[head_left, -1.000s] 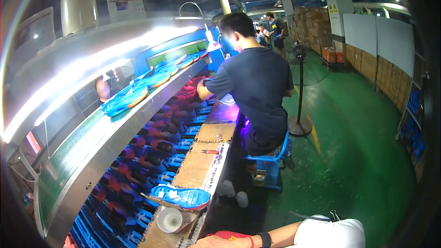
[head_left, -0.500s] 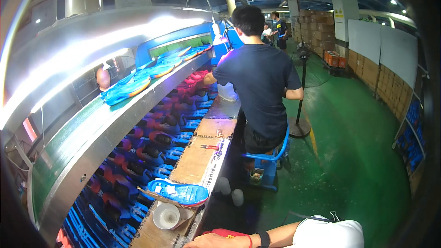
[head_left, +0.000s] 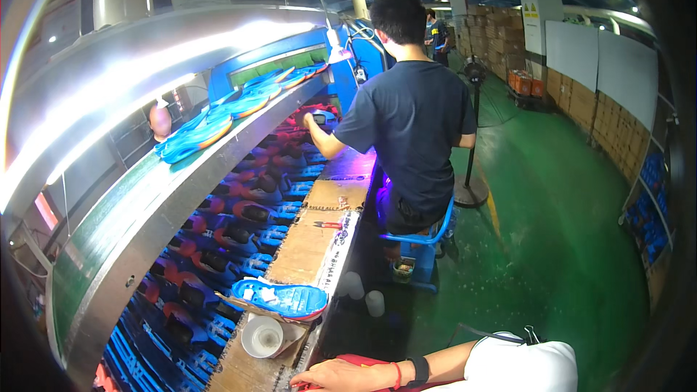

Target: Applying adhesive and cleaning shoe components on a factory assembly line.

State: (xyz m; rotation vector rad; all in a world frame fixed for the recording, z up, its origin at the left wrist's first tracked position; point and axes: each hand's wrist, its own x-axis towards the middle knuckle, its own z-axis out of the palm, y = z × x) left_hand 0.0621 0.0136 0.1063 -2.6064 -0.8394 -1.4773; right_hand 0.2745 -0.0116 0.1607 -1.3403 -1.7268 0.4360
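Note:
My right hand (head_left: 337,375) lies at the lower edge, its fingers stretched toward the left and partly cut off by the frame. Red material (head_left: 363,360) shows beneath and behind it; I cannot tell what it is. Just beyond my fingers, a white cup (head_left: 263,336) stands on the cardboard-covered ledge (head_left: 301,247). A blue shoe sole (head_left: 290,300) with a red edge lies past the cup, small white pieces on its left part. Out of view is my left hand.
A seated co-worker (head_left: 414,123) reaches over rows of shoe parts (head_left: 232,236). Blue soles (head_left: 192,138) lie on the green conveyor (head_left: 102,236) at left. A red-handled tool (head_left: 328,225) rests on the ledge. A fan (head_left: 475,131) stands beyond the blue stool (head_left: 428,232).
The co-worker has straightened, the left arm now raised over the shoe parts with a dark item at the hand. My right hand shows slightly higher in the frame; the view has shifted a little.

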